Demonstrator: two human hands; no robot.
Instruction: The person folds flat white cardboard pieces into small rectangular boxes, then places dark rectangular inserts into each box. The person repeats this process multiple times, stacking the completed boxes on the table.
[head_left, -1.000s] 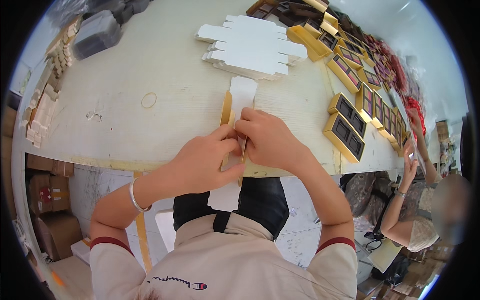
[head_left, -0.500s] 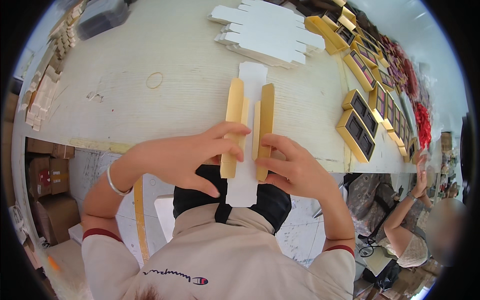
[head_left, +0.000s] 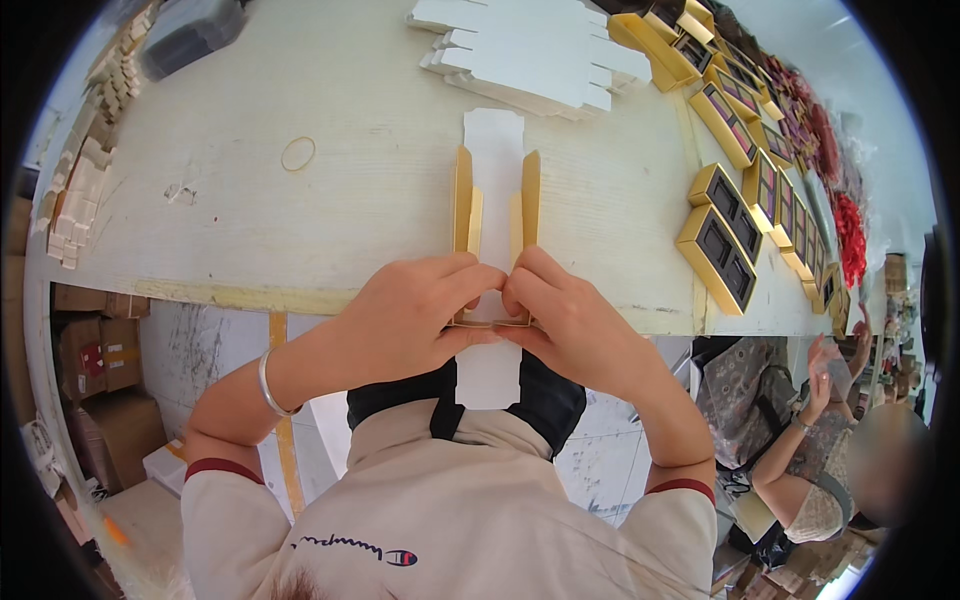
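from here i see left hand (head_left: 425,303) and right hand (head_left: 572,312) close together, pinching near ends of the side walls (head_left: 533,190) of the gold-and-white carton (head_left: 493,140), overhanging the worktop's (head_left: 330,225) front edge; i'd crease evenly, walls upright.

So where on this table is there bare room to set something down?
Widest: between the white pieces at left and the partly folded carton, though a thin ring lies there. Narrower: between that carton and the gold boxes. Crowded: the right side, with boxes and red material.
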